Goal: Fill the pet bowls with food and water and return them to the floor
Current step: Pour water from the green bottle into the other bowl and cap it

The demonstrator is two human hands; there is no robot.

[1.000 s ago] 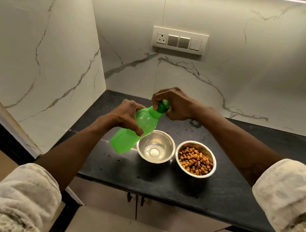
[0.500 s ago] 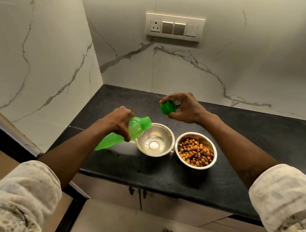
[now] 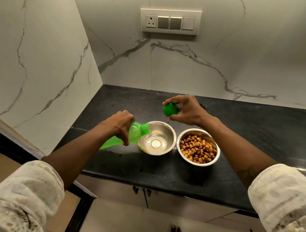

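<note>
Warm, moderately dim light falls from above, glinting in the steel bowl (image 3: pixel 157 138) and on the black countertop (image 3: pixel 235 180). Wide-angle distortion bends the edges; the sleeves (image 3: pixel 19 192) look soft.

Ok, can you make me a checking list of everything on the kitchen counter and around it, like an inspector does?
Surface: black counter, with both bowls standing on it.
Job's things: green bottle tilted, its open mouth over the rim of the steel bowl; no pour visible. Beside it, the second bowl is full of kibble. The cap is off.
Clutter: small dark specks by the bottle.
Hands: left hand grips the bottle; right hand holds the cap above the counter.
Cables: nothing seen.
Surroundings: marble walls, switch panel with a socket, cabinet doors below.
</note>
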